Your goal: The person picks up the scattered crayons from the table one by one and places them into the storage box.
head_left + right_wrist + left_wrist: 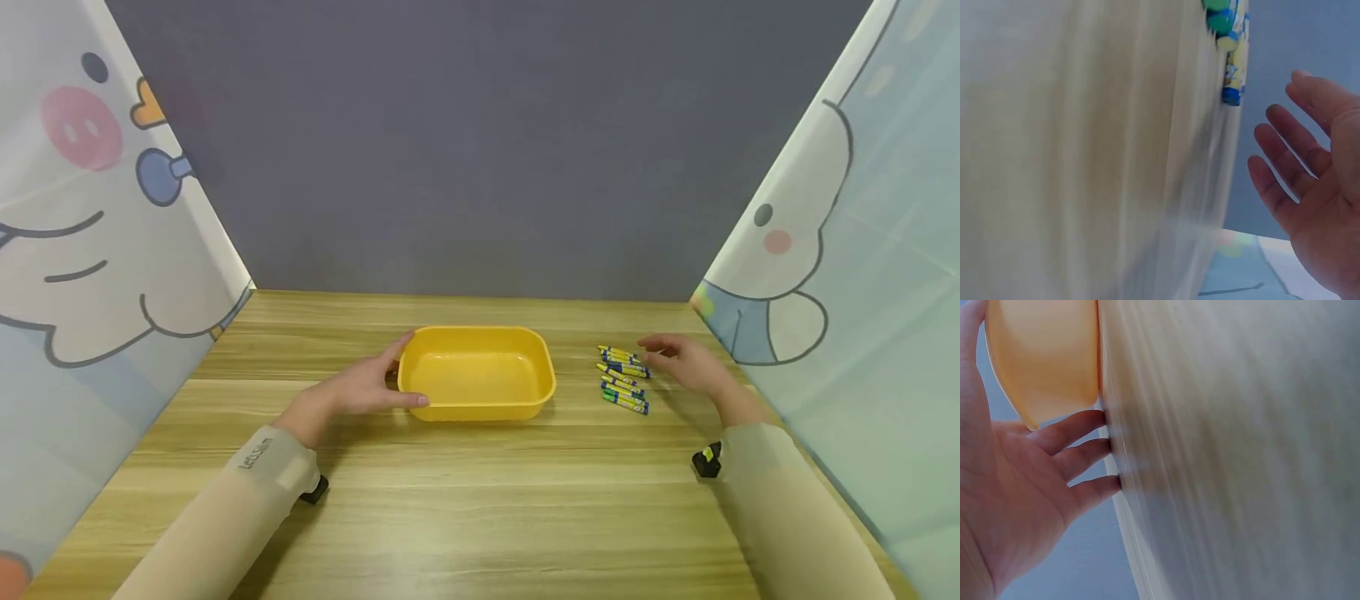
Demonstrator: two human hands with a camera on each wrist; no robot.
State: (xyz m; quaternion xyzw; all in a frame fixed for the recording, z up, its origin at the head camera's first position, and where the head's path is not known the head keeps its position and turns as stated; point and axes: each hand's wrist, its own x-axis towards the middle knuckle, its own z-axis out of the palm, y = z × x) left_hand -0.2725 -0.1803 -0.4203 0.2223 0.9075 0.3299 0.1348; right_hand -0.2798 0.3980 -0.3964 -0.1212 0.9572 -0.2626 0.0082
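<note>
A yellow plastic tray (480,410) sits on the table, its left end spanned by my left hand (372,383). The thumb lies along the front rim and the index finger reaches the back left corner; in the left wrist view the other fingers (1079,457) extend beside the tray down to the tabletop. To the right of the tray lies a loose group of crayons (624,382) in yellow and blue wrappers, some with green tips. My right hand (686,363) hovers at the right ends of the crayons, fingers relaxed and apart, with nothing in it.
The wood-grain table (480,517) ends at a dark grey panel (480,150) behind. Cartoon-printed curtains (885,333) flank it left and right, the right one close beside my right forearm.
</note>
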